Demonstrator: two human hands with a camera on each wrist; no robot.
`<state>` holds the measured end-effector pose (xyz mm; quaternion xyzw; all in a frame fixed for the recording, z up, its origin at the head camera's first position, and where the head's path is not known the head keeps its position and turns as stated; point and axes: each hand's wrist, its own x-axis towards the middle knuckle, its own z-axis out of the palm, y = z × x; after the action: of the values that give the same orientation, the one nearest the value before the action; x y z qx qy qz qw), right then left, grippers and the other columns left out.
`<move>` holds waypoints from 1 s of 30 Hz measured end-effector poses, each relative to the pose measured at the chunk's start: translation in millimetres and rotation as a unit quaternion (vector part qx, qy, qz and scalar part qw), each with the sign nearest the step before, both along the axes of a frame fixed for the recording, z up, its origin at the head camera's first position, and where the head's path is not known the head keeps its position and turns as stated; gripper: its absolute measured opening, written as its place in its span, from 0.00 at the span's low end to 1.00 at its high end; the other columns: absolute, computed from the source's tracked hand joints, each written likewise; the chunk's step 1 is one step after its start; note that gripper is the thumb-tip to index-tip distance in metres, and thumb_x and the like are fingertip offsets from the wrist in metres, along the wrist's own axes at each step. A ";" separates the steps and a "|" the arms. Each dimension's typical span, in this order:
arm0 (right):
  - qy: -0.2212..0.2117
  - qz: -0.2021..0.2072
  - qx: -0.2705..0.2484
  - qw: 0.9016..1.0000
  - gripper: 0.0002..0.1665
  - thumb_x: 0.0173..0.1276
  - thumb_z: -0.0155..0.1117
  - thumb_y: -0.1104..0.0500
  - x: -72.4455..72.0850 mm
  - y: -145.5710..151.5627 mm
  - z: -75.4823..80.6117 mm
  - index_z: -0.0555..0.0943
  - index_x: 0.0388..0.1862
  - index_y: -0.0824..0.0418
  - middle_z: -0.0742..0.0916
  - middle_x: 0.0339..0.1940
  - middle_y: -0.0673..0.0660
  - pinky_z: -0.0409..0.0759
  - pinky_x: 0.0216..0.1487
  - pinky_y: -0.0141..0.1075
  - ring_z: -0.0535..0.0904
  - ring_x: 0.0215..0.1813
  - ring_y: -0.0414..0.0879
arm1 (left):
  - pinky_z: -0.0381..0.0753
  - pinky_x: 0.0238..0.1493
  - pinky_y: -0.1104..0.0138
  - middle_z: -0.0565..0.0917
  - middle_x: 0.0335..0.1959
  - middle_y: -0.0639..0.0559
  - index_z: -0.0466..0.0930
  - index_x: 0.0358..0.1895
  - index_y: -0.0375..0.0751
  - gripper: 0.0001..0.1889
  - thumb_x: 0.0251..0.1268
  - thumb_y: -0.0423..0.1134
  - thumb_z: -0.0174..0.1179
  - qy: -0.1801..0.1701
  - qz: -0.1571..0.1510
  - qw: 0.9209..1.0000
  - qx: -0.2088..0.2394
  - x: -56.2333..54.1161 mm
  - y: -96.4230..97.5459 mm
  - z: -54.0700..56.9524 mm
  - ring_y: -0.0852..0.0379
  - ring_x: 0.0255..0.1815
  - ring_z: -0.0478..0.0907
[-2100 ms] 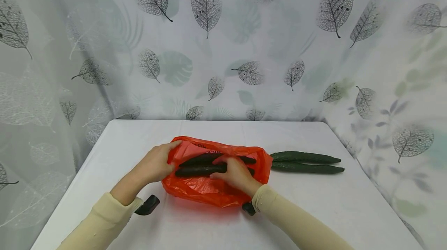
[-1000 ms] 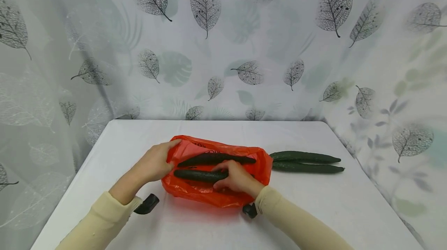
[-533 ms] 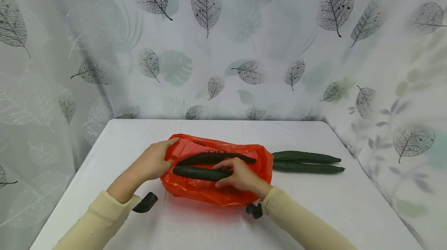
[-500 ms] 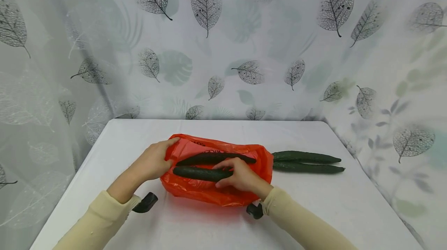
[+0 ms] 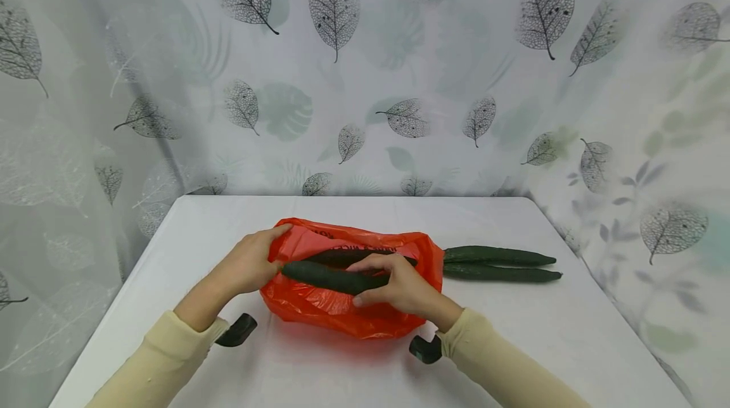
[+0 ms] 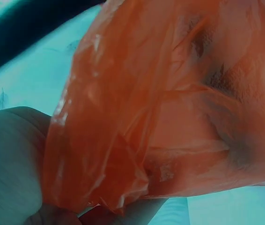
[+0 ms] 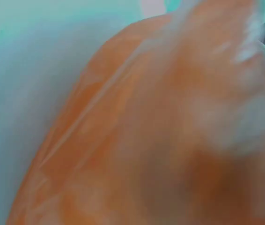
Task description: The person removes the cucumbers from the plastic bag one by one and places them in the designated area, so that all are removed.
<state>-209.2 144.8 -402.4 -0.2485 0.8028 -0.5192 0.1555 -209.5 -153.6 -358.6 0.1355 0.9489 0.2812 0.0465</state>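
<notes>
A red plastic bag (image 5: 342,325) lies with its mouth spread on the white table. At its left side my left hand (image 5: 251,262) grips the rim; in the left wrist view the crinkled bag (image 6: 109,117) fills most of the picture. My right hand (image 5: 399,284) reaches into the bag's mouth and holds one cucumber (image 5: 325,276) by its right end. That cucumber is raised, its left end near my left fingers. Behind it another cucumber (image 5: 342,257) rests in the bag, partly covered by my right hand. Blurred bag film hides most of the right wrist view.
Two long cucumbers (image 5: 502,265) lie side by side on the table, right of the bag, their left ends behind it. Dark wrist-camera pieces show under both forearms. A leaf-patterned curtain (image 5: 365,78) hangs behind the table (image 5: 239,211).
My right hand let its fingers settle around the front cucumber, then lifted it and drew it slightly right and toward me. My left hand has stayed at the bag's rim.
</notes>
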 end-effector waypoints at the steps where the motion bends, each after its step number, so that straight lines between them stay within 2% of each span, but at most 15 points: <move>1: -0.010 0.002 -0.010 1.000 0.26 0.57 0.80 0.59 1.1 0.0 3.1 0.87 0.56 0.47 0.86 0.54 0.47 0.80 0.54 0.45 0.75 0.60 0.50 | 0.78 0.49 0.52 0.78 0.61 0.33 0.65 0.74 0.31 0.35 0.61 0.28 0.60 0.001 0.000 1.000 0.001 0.0 0.0 -0.4 0.41 0.52 0.76; 2: -0.021 0.003 -0.020 1.000 0.26 0.57 0.80 0.59 2.3 0.0 6.4 0.87 0.56 0.47 0.85 0.55 0.48 0.81 0.53 0.45 0.76 0.59 0.51 | 0.78 0.50 0.52 0.78 0.62 0.33 0.65 0.74 0.31 0.35 0.61 0.28 0.61 0.003 -0.001 1.000 0.000 0.0 -0.2 -0.6 0.41 0.52 0.76; 5: -0.045 0.005 -0.043 0.998 0.27 0.58 0.80 0.59 5.6 -0.1 16.6 0.86 0.58 0.49 0.85 0.56 0.51 0.83 0.50 0.43 0.79 0.56 0.53 | 0.80 0.42 0.56 0.78 0.61 0.33 0.64 0.74 0.31 0.35 0.61 0.28 0.61 -0.007 0.003 1.000 0.008 -0.1 -0.1 -1.1 0.42 0.49 0.76; 8: -0.061 0.006 -0.065 0.996 0.28 0.58 0.79 0.60 8.9 -0.1 27.5 0.85 0.59 0.51 0.85 0.56 0.54 0.83 0.50 0.44 0.81 0.54 0.54 | 0.77 0.32 0.62 0.78 0.60 0.32 0.64 0.75 0.31 0.36 0.60 0.26 0.59 -0.015 0.006 1.000 0.010 -0.2 0.4 -1.2 0.44 0.43 0.75; 10: -0.071 0.008 -0.082 0.994 0.28 0.59 0.78 0.61 10.9 0.2 34.4 0.85 0.60 0.52 0.85 0.55 0.57 0.83 0.49 0.46 0.81 0.54 0.56 | 0.75 0.29 0.63 0.79 0.59 0.33 0.64 0.74 0.31 0.36 0.59 0.25 0.59 -0.014 0.006 1.000 0.010 -0.3 0.8 -1.0 0.45 0.42 0.74; 13: -0.089 0.011 -0.104 0.991 0.27 0.60 0.77 0.61 13.6 1.8 43.9 0.85 0.60 0.53 0.86 0.53 0.60 0.84 0.47 0.47 0.81 0.52 0.57 | 0.75 0.31 0.63 0.80 0.57 0.35 0.64 0.74 0.30 0.36 0.60 0.25 0.59 -0.012 0.005 1.000 0.007 0.0 1.2 -0.6 0.45 0.42 0.74; 18: -0.108 0.013 -0.124 0.986 0.26 0.61 0.76 0.61 17.5 6.0 60.5 0.85 0.60 0.53 0.86 0.47 0.64 0.79 0.38 0.43 0.80 0.45 0.55 | 0.79 0.38 0.59 0.79 0.58 0.34 0.64 0.74 0.29 0.36 0.60 0.26 0.59 -0.008 0.003 1.000 -0.004 0.5 2.8 -0.7 0.43 0.46 0.75; 20: -0.108 0.014 -0.134 0.985 0.27 0.61 0.76 0.61 18.7 7.5 67.5 0.84 0.61 0.55 0.86 0.48 0.64 0.78 0.40 0.43 0.80 0.47 0.56 | 0.79 0.40 0.58 0.78 0.61 0.32 0.64 0.74 0.30 0.36 0.59 0.26 0.59 -0.007 0.005 1.000 -0.010 -0.1 3.4 -0.8 0.42 0.48 0.75; 24: -0.098 0.029 -0.155 0.983 0.27 0.61 0.76 0.61 18.1 10.6 79.2 0.84 0.61 0.57 0.86 0.54 0.63 0.80 0.49 0.47 0.79 0.55 0.59 | 0.79 0.42 0.57 0.77 0.62 0.32 0.64 0.74 0.30 0.36 0.59 0.26 0.59 -0.008 0.006 1.000 -0.015 -0.3 3.9 -0.4 0.41 0.49 0.75; 30: -0.083 0.048 -0.170 0.981 0.25 0.62 0.75 0.62 16.8 15.1 97.2 0.84 0.60 0.58 0.85 0.55 0.64 0.81 0.47 0.48 0.79 0.56 0.61 | 0.81 0.43 0.56 0.77 0.62 0.32 0.63 0.74 0.30 0.36 0.59 0.25 0.59 -0.011 0.007 1.000 -0.009 0.1 4.4 -0.7 0.41 0.49 0.75</move>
<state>-192.3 159.8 -305.2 -0.2659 0.6745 -0.6585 0.2016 -209.4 -149.3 -359.4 0.1252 0.9519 0.2740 0.0562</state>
